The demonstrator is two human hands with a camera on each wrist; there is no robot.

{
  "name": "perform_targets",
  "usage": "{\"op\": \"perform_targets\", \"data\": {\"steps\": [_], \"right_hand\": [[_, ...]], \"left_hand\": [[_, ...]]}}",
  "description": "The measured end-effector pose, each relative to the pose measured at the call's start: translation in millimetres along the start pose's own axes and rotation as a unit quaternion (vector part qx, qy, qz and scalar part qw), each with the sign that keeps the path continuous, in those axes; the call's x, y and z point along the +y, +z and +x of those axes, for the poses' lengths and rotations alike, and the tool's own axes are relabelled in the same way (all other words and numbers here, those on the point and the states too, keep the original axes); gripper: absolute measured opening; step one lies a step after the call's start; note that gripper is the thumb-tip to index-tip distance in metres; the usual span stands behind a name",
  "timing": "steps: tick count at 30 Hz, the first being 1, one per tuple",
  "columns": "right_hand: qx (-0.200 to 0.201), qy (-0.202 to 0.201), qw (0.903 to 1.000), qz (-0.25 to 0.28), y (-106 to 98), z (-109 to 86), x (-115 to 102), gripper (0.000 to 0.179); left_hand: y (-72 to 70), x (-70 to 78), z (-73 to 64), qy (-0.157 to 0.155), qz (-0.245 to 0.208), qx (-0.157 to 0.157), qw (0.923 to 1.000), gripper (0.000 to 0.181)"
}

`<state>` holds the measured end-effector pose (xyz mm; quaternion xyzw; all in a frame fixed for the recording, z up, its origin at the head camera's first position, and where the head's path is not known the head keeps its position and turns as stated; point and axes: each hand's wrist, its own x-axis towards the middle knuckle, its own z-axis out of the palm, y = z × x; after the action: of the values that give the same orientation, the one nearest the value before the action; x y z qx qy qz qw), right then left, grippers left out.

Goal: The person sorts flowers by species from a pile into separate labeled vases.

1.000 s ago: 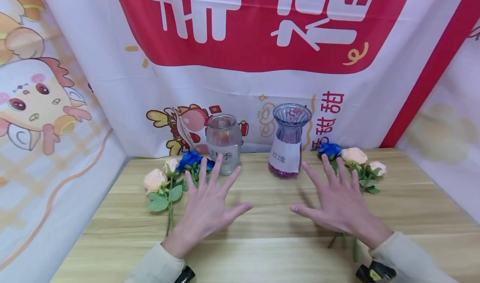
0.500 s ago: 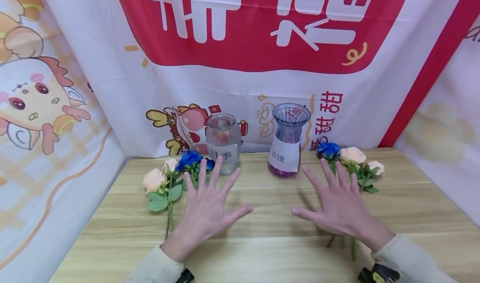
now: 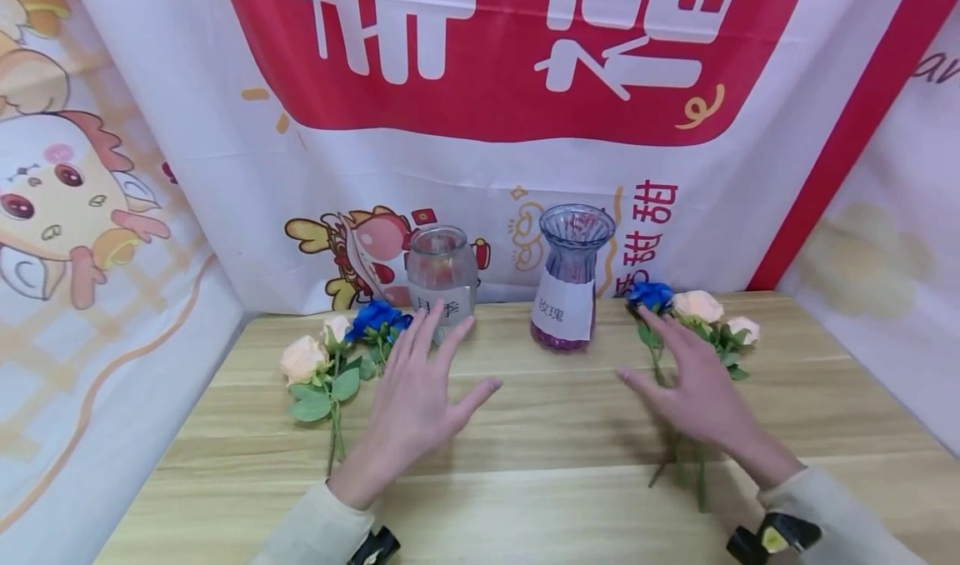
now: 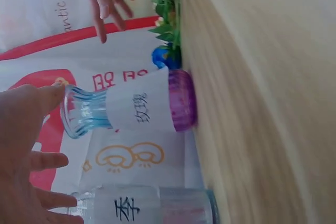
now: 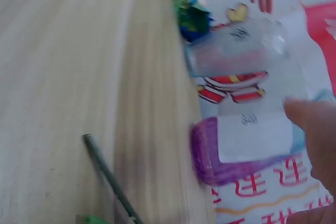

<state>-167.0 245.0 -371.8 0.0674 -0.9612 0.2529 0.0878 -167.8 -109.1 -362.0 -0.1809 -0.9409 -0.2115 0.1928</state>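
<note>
In the head view my left hand [image 3: 416, 398] hovers over the table with fingers extended and thumb out, holding nothing. Beyond its fingertips stands a clear glass jar [image 3: 441, 277] with a paper label. My right hand [image 3: 693, 386], also holding nothing, hangs above the stems of the right-hand flowers, its fingers overlapping a blue rose [image 3: 651, 297]. A flared glass vase [image 3: 573, 257], bluish above and purple at its base, carries another label. Left of my left hand lie a blue flower [image 3: 373, 322] and peach flowers [image 3: 303, 360] with green stems.
The wooden table [image 3: 517, 507] reaches back to a printed cloth [image 3: 480, 173]. Peach flowers [image 3: 697, 307] lie beside the blue rose at the right. In the right wrist view a green stem end [image 5: 110, 177] points over the table.
My right hand has shifted slightly right and turned, its fingers drawing closer together over the right-hand flowers. My left hand's fingers are less spread. The head view has shifted a little.
</note>
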Motion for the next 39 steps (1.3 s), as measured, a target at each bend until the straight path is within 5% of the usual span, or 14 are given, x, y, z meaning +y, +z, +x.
{"op": "perform_targets", "data": {"steps": [3, 7, 10, 12, 19, 25, 32, 39], "right_hand": [[-0.012, 0.068, 0.99, 0.123, -10, 5.0, 14, 0.088], [-0.027, 0.145, 0.9535, 0.263, -15, 10.0, 35, 0.083], [-0.047, 0.177, 0.9306, 0.317, -15, 11.9, 49, 0.081], [-0.061, 0.191, 0.9238, 0.326, -14, 12.7, 56, 0.081], [-0.082, 0.214, 0.9271, 0.297, -7, 11.7, 68, 0.08], [-0.083, 0.209, 0.9349, 0.274, -1, 15.0, 66, 0.076], [-0.088, 0.207, 0.9453, 0.237, 9, 26.7, 63, 0.071], [-0.088, 0.232, 0.9484, 0.198, 6, 24.6, 71, 0.076]], "left_hand": [[-2.0, 7.5, 11.3, 0.008, -0.084, 0.03, 0.996, 0.072], [-2.0, 19.2, 27.9, 0.012, -0.203, 0.052, 0.9777, 0.062], [-0.7, 27.4, 40.3, 0.007, -0.262, 0.06, 0.9632, 0.06], [-0.5, 32.2, 48.9, 0.009, -0.285, 0.069, 0.9561, 0.06], [0.5, 44.3, 78.2, 0.011, -0.354, 0.082, 0.9316, 0.061], [7.2, 45.4, 103.3, -0.012, -0.416, 0.061, 0.9073, 0.069], [15.5, 40.6, 135.9, -0.045, -0.44, 0.066, 0.8942, 0.07], [34.8, 54.6, 160.6, -0.06, -0.486, -0.017, 0.8718, 0.084]]}}
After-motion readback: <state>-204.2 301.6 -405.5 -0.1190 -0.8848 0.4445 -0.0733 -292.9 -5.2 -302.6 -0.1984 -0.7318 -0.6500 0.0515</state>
